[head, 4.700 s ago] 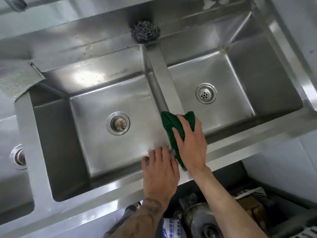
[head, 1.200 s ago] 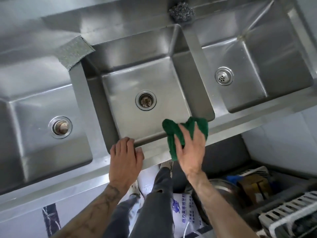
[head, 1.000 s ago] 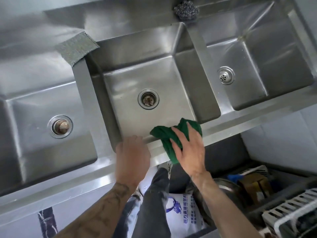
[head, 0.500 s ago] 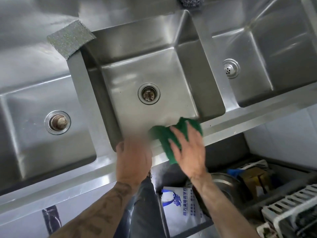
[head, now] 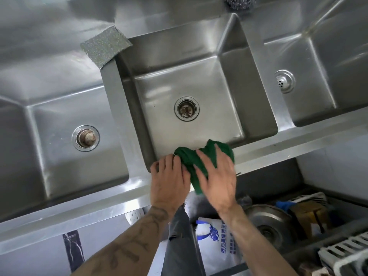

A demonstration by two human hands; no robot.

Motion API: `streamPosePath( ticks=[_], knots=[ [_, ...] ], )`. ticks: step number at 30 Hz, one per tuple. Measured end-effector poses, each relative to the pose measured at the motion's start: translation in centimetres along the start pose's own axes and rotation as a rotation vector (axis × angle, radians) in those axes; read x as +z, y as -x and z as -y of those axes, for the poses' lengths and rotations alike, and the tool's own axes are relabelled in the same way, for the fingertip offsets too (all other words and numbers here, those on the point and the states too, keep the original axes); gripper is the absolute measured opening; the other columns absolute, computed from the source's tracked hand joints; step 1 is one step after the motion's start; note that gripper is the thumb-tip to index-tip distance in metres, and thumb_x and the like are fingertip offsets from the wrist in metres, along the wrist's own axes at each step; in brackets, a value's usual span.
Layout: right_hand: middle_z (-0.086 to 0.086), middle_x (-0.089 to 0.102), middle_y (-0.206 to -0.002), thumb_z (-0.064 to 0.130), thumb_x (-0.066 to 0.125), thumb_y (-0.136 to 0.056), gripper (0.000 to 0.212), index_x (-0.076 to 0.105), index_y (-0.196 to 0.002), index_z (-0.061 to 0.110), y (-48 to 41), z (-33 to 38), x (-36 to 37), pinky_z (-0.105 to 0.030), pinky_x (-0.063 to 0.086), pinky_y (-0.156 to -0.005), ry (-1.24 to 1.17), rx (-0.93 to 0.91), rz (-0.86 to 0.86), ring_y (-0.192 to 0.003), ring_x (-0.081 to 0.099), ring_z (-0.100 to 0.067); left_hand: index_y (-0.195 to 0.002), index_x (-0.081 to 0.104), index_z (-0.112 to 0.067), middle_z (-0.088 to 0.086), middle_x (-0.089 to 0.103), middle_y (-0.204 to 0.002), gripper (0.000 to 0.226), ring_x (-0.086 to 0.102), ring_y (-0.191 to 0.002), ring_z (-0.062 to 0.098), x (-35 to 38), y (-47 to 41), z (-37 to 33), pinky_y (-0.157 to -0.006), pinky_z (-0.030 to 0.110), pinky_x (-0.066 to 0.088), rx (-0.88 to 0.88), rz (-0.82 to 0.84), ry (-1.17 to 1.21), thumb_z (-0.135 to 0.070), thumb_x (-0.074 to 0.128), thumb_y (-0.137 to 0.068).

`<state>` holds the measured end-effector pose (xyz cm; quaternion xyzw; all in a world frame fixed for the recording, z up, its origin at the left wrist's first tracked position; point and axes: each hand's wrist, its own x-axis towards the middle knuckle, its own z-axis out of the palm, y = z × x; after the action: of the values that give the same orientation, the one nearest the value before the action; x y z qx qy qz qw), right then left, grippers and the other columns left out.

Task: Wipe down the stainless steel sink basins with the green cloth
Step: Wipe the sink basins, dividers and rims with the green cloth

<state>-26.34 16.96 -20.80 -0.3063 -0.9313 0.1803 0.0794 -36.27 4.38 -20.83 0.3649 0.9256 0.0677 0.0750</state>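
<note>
A stainless steel sink with three basins fills the view: the left basin (head: 59, 116), the middle basin (head: 199, 80) and the right basin (head: 318, 80). The green cloth (head: 191, 158) lies bunched on the front rim of the middle basin. My right hand (head: 216, 176) presses flat on the cloth with fingers spread. My left hand (head: 169, 180) rests on the rim just left of it, fingertips touching the cloth's edge. Part of the cloth is hidden under my right palm.
A grey scouring pad (head: 105, 44) lies on the back ledge at the middle basin's left corner. A steel wool ball (head: 239, 2) sits at the top edge. Below the sink are a metal pot (head: 268, 224), a printed bag (head: 215, 244) and a white rack (head: 346, 253).
My right hand has slid the cloth leftward along the front rim from the divider to the middle basin's front edge. My left hand moved right until it met the cloth.
</note>
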Motion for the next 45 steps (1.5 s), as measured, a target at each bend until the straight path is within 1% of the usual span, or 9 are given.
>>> streamPosePath(
  ticks=[3,7,12,18,24,28,34,38,45],
  knots=[
    [-0.017,0.054,-0.145,0.044,0.050,-0.107,0.043,0.062,-0.142,0.022,-1.5,-3.4,-2.0,-0.048,0.045,-0.112,0.035,0.135,-0.068,-0.128,0.054,-0.037,-0.109,0.060,-0.012,0.006,0.061,-0.104,0.027,0.056,-0.092,0.029,-0.5,-0.1,-0.2,-0.088,0.046,0.047,-0.002,0.019,0.039,-0.029,0.040,-0.104],
    [-0.021,0.057,-0.141,0.038,0.054,-0.105,0.041,0.063,-0.140,0.019,-0.9,-1.3,-0.5,-0.049,0.039,-0.113,0.024,0.313,-0.162,-0.129,0.054,-0.041,-0.115,0.062,-0.012,0.006,0.063,-0.113,0.029,0.059,-0.102,0.029,-0.9,-0.4,0.1,-0.094,0.046,0.047,-0.013,0.047,0.160,-0.029,0.042,-0.104],
    [-0.017,0.052,-0.145,0.043,0.056,-0.102,0.044,0.061,-0.141,0.022,2.7,10.0,4.5,-0.044,0.038,-0.109,-0.039,0.190,-0.122,-0.128,0.052,-0.035,-0.107,0.064,-0.008,0.011,0.068,-0.116,0.025,0.060,-0.106,0.030,-2.1,2.3,5.9,-0.098,0.045,0.040,-0.022,-0.152,0.293,-0.024,0.047,-0.100],
    [-0.022,0.046,-0.155,0.044,0.046,-0.106,0.046,0.045,-0.151,0.035,5.3,19.4,7.7,-0.048,0.039,-0.116,-0.051,0.146,0.006,-0.138,0.049,-0.039,-0.123,0.058,-0.005,0.017,0.060,-0.128,0.036,0.057,-0.116,0.038,-2.8,6.9,18.6,-0.098,0.052,0.045,-0.253,-0.110,0.099,-0.031,0.040,-0.104],
    [-0.020,0.049,-0.152,0.046,0.047,-0.108,0.046,0.047,-0.152,0.034,3.4,20.5,8.0,-0.047,0.041,-0.116,0.012,0.164,0.003,-0.137,0.051,-0.037,-0.121,0.059,-0.011,0.011,0.064,-0.118,0.036,0.060,-0.106,0.033,-2.3,6.6,18.8,-0.090,0.050,0.048,-0.218,-0.070,0.039,-0.034,0.037,-0.104],
    [-0.011,0.054,-0.132,0.048,0.047,-0.109,0.046,0.049,-0.150,0.030,-4.9,22.2,8.5,-0.045,0.056,-0.089,-0.104,0.223,-0.011,-0.105,0.062,-0.031,-0.120,0.059,-0.012,0.010,0.064,-0.117,0.033,0.060,-0.104,0.033,-2.6,6.5,19.0,-0.089,0.051,0.047,-0.202,-0.056,0.013,-0.033,0.040,-0.103],
    [-0.009,0.050,-0.136,0.052,0.041,-0.109,0.047,0.041,-0.152,0.036,-1.5,20.6,7.8,-0.045,0.058,-0.084,-0.084,0.167,0.081,-0.106,0.063,-0.030,-0.118,0.062,-0.013,0.008,0.066,-0.116,0.032,0.062,-0.104,0.031,-3.1,6.6,18.9,-0.090,0.049,0.048,-0.226,-0.006,0.030,-0.033,0.041,-0.104],
    [-0.011,0.053,-0.126,0.054,0.040,-0.107,0.049,0.044,-0.151,0.032,-2.4,20.7,7.7,-0.041,0.057,-0.078,-0.061,0.179,0.083,-0.096,0.064,-0.030,-0.118,0.060,-0.015,0.006,0.065,-0.114,0.030,0.060,-0.102,0.029,-3.1,6.6,18.9,-0.091,0.047,0.047,-0.232,0.023,0.033,-0.035,0.042,-0.106],
    [-0.011,0.052,-0.130,0.048,0.045,-0.110,0.045,0.047,-0.151,0.029,-16.1,23.7,10.5,-0.032,0.043,-0.079,-0.175,0.210,-0.008,-0.105,0.062,-0.030,-0.113,0.059,-0.015,0.004,0.062,-0.106,0.024,0.059,-0.095,0.028,-2.2,6.9,19.0,-0.089,0.046,0.045,-0.215,-0.060,0.041,-0.033,0.047,-0.102]
  ],
)
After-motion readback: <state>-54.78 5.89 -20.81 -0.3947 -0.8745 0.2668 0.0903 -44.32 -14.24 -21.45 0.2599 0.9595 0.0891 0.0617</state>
